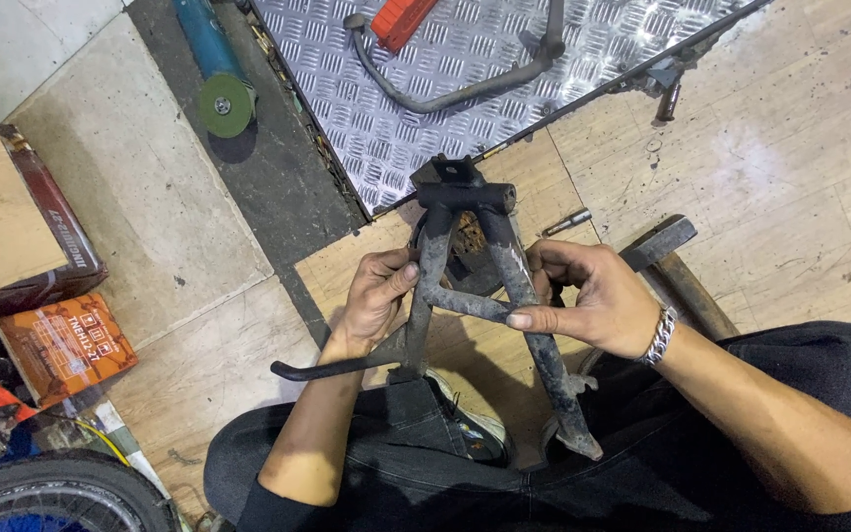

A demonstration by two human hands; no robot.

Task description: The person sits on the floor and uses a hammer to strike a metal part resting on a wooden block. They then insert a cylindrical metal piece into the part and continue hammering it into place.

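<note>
An angle grinder (pixel 217 74) lies at upper left on the floor; the left hand (pixel 376 296) curls its fingers around the left leg of a rusty black A-shaped metal stand (pixel 475 296), held upright over the lap, while the right hand (pixel 593 296) grips its right leg, with a hammer (pixel 664 244) just behind

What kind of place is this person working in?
Probably a motorcycle repair workshop: both hands hold a worn metal stand frame, an angle grinder lies on the floor, and a tyre shows nearby.
</note>
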